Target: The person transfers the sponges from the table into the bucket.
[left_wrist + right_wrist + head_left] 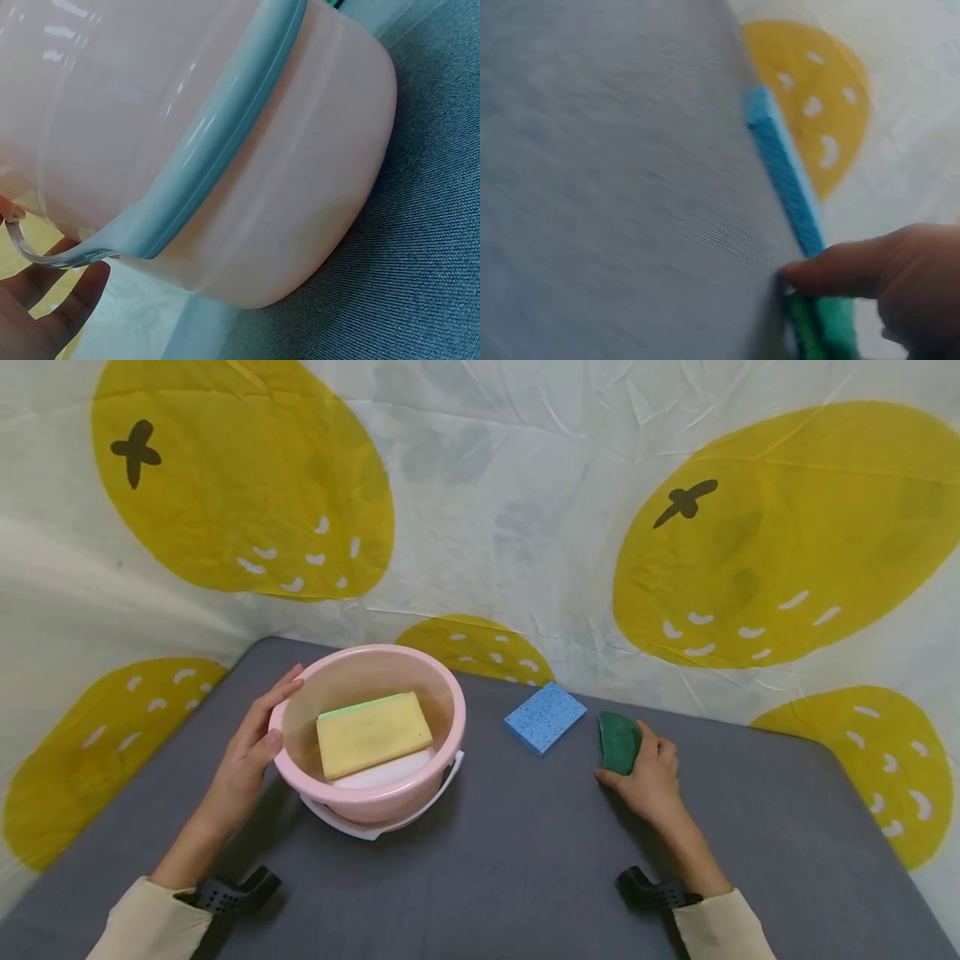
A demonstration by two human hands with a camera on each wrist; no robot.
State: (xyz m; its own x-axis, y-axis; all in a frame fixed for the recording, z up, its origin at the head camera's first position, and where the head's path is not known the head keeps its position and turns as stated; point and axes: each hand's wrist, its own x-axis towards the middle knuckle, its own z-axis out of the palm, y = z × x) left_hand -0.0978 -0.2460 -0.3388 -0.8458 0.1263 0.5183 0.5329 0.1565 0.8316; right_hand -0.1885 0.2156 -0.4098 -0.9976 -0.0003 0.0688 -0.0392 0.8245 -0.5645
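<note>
A pink bucket (442, 718) stands on the left of the table, its white handle (371, 833) hanging down at the front. My left hand (243, 756) grips the bucket's left rim; in the left wrist view its fingers (79, 300) are beside the handle's hinge. Inside the bucket lies a yellow sponge (375, 735) with a green edge, on top of a white piece (386, 771). My right hand (652, 777) holds a green sponge (618, 743) between thumb and fingers, low at the table. Just left of it lies a blue speckled sponge (545, 718).
The dark grey table (525, 860) ends at the back against a white cloth (502, 510) printed with big yellow fruit. A black wrist mount (228, 893) is on the left wrist and another black mount (656, 891) on the right.
</note>
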